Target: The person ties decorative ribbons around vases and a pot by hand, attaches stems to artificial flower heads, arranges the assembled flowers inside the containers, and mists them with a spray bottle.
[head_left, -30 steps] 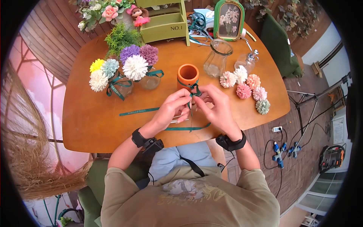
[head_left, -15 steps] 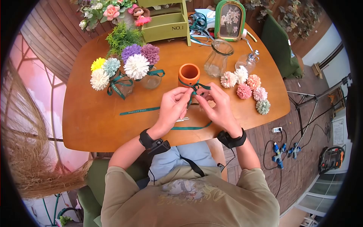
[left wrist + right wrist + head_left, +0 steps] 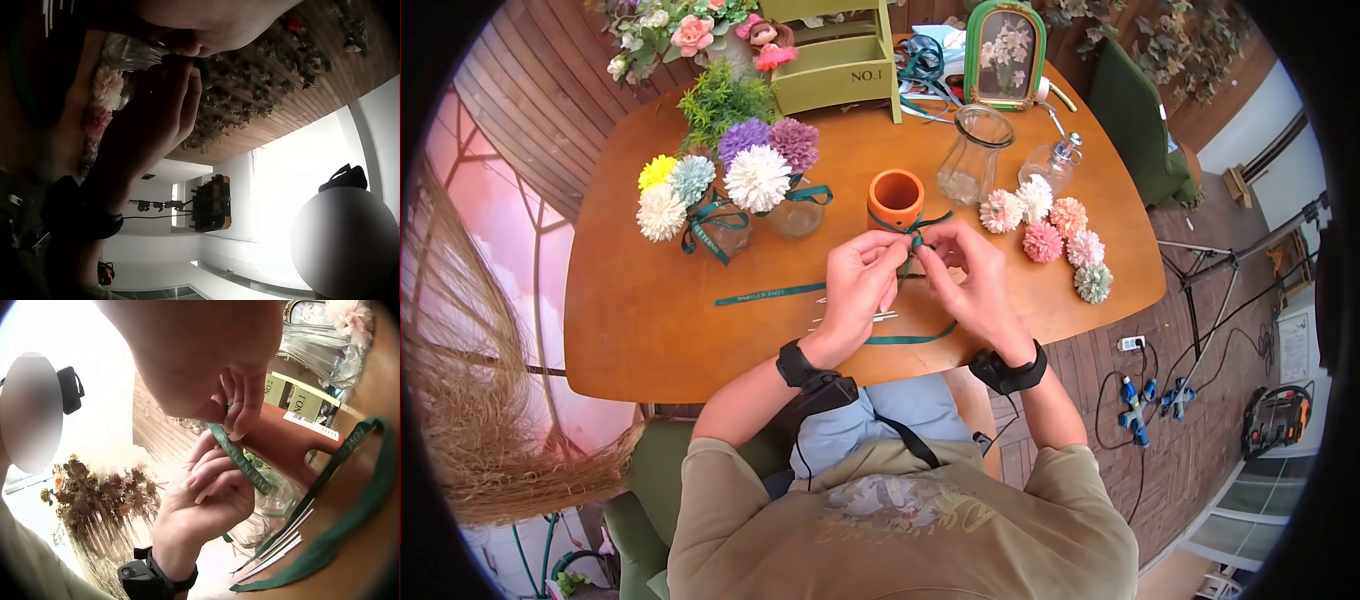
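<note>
An orange clay pot stands upright with a green ribbon tied around it, knotted at the front. My left hand pinches the ribbon on the left of the knot, fingertips close against the pot. From the other side my right hand pinches it between thumb and fingers. One ribbon end sticks out past the right fingers, another hangs below the knot. The right wrist view shows lettering on the hanging tail and a white label on the pot. Both hands partly cover the knot.
Below the hands lie thin white sticks and loose green ribbon strips. Pompom flowers, a glass vase and a spray bottle are at right. Flowers in ribboned jars stand left, a green wooden stand behind.
Both hands keep hold of the ribbon at the pot's front. A ribbon end now sticks out to the upper right of the knot. The left wrist has shifted slightly right.
</note>
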`<state>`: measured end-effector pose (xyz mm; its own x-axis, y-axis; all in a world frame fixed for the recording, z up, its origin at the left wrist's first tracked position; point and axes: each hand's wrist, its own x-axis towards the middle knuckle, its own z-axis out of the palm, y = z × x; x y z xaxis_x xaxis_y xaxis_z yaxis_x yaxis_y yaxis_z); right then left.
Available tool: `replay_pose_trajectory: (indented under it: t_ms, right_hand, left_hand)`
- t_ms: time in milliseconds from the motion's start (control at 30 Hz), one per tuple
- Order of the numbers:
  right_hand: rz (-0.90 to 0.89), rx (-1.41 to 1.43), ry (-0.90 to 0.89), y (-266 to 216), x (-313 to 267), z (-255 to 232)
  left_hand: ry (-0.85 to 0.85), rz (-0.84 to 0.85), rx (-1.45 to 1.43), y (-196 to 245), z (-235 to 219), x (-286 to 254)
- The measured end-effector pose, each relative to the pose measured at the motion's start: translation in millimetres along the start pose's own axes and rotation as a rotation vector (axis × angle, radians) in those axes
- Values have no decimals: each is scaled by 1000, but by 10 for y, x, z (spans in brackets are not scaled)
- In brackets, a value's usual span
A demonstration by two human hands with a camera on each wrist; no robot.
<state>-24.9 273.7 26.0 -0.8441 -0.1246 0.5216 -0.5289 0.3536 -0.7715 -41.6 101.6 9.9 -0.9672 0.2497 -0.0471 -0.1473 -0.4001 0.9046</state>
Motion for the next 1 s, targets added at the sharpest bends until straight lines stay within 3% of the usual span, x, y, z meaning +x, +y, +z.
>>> replay_pose_trajectory:
  t_ms: [67, 300, 500, 567, 600, 667, 767, 1000]
  right_hand:
    - [107, 45, 29, -2, 31, 7]
    - [195, 117, 135, -15, 56, 79]
    - [-1, -51, 28, 38, 55, 18]
    - [153, 161, 124, -1, 39, 73]
    - [154, 162, 123, -26, 41, 63]
    - [336, 245, 75, -78, 47, 31]
    - [378, 254, 51, 13, 32, 60]
    - [239, 176, 106, 67, 47, 77]
  left_hand:
    - [0, 12, 10, 5, 4, -9]
    - [7, 48, -10, -21, 16, 0]
    - [2, 51, -21, -26, -6, 6]
    - [-3, 48, -25, -10, -8, 14]
    - [-2, 48, -25, -16, -16, 19]
    - [-5, 47, -25, -32, -24, 24]
    - [-7, 49, -5, -19, -27, 18]
    - [-24, 82, 19, -31, -50, 30]
